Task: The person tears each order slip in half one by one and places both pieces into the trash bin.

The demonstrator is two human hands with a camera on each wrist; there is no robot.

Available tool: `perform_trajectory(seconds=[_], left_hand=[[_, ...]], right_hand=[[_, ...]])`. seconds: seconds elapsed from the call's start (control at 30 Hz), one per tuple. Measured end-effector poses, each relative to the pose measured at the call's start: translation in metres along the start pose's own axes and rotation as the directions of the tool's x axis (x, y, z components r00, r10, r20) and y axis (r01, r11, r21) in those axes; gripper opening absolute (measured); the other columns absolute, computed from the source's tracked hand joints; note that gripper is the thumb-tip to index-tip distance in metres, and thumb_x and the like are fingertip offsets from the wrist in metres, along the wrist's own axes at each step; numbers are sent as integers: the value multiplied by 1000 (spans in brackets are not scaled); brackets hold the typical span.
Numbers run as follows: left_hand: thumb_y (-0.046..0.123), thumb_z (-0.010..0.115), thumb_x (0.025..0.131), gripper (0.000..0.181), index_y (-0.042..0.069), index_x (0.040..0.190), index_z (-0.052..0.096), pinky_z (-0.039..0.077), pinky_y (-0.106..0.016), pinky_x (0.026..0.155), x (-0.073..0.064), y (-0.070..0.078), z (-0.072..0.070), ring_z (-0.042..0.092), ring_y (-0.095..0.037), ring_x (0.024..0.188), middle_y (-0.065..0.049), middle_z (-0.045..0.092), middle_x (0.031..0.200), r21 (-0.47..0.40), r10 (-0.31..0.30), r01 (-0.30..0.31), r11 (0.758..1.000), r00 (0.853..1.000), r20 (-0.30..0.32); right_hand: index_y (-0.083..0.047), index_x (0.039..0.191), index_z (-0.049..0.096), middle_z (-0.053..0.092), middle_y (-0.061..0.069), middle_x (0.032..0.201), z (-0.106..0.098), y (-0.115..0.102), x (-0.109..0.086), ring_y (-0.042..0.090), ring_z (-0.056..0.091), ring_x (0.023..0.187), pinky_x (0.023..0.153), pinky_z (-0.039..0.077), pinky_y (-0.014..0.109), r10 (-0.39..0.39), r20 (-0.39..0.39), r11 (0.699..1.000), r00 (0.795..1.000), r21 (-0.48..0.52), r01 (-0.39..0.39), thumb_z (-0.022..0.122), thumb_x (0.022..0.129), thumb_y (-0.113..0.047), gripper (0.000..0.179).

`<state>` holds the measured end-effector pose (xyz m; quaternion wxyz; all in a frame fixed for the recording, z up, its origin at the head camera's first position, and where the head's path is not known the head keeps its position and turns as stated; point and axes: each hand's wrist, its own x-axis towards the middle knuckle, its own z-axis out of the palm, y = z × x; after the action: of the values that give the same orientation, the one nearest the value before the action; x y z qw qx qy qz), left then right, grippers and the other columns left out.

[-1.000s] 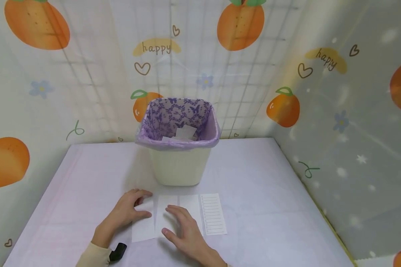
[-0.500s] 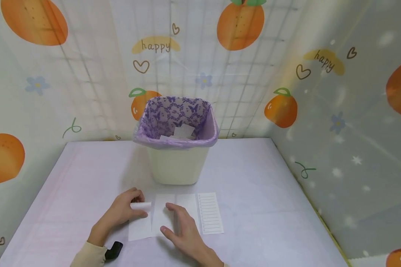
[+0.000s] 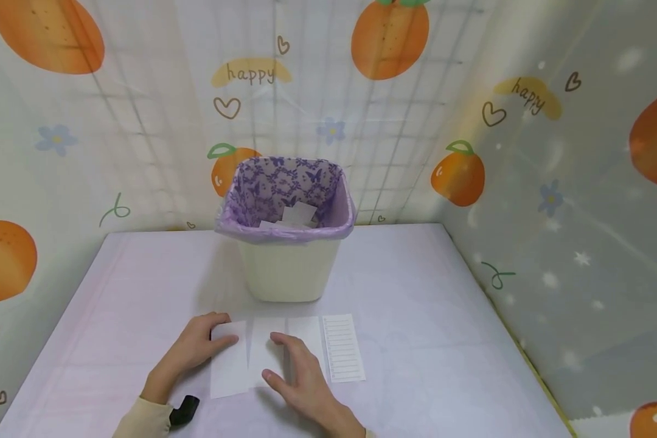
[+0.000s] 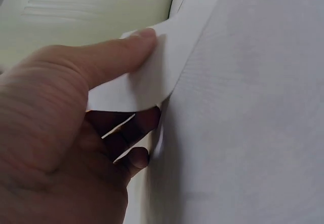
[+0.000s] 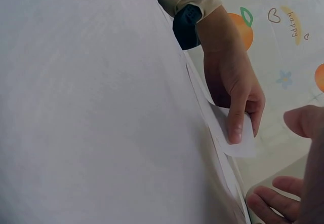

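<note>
One white slip (image 3: 229,368) is in the grip: L hand (image 3: 199,342) pinches its far part, thumb on top, fingers under, that end curled up off the table (image 3: 416,340). R hand (image 3: 305,374) holds nothing, thumb & fingers apart, just R of the grip, over the 2nd slip (image 3: 260,356) & 3rd slip (image 3: 305,327); can't tell if it touches either. Lined slip (image 3: 344,348) lies furthest R of the grip. Bin (image 3: 290,274) w/ purple liner (image 3: 285,234) stands beyond the grip, paper pieces (image 3: 299,213) inside.

Step in hand, at a guess: getting the outermost slip up, prob. only part done, as its nr end looks to be down. Next move prob. calls for a firm pinch & a clean lift, w/o dragging the 2nd slip alongside; thin paper may bend.
</note>
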<state>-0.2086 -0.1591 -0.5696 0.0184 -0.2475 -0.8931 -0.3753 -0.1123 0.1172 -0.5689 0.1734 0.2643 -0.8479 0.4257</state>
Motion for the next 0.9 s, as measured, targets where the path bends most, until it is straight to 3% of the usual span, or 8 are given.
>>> perform_trajectory(seconds=[0.13,0.37,0.43,0.6,0.8,0.9], left_hand=[[29,84,91,14,26,90,71,51,-27,72,0,-3,-1,60,-6,79,12,68,88,-73,-5,4,997,1000,-6],[31,82,94,14,23,88,71,50,-25,64,1,-2,-5,59,-8,72,5,66,81,-213,-66,72,974,997,34],[31,81,95,14,21,89,72,52,-26,61,1,0,-6,60,-9,70,3,66,80,-283,-87,100,954,995,57],[25,77,98,14,13,93,73,55,-30,55,1,7,-7,65,-13,65,-4,69,79,-464,-108,147,874,988,111],[19,73,100,12,7,97,73,57,-30,59,2,12,1,67,-13,70,-5,71,85,-543,-83,122,831,992,96],[17,72,101,12,5,99,73,57,-31,61,3,14,5,69,-13,73,-7,72,88,-584,-98,129,801,992,84]], right_hand=[[-6,147,53,64,7,142,0,0,1,22,62,130,109,49,39,2,0,1000,1000,10,-2,76,96,-28,60],[-6,147,53,64,8,142,0,-1,0,22,62,130,110,49,38,16,3,999,1000,35,-16,76,97,-27,59],[-7,147,53,64,7,143,0,-2,0,22,61,131,111,48,38,29,10,999,1000,40,-30,75,97,-28,59],[-10,148,53,65,3,143,0,-4,0,19,60,133,112,47,37,48,25,998,999,29,-49,75,97,-30,59],[-8,148,52,75,4,127,-1,-3,1,21,65,128,111,47,37,-8,6,999,1000,52,8,76,97,-25,59],[-6,142,56,78,4,117,-1,-3,2,22,70,121,108,49,35,-41,-10,995,999,94,42,78,95,-20,54]])
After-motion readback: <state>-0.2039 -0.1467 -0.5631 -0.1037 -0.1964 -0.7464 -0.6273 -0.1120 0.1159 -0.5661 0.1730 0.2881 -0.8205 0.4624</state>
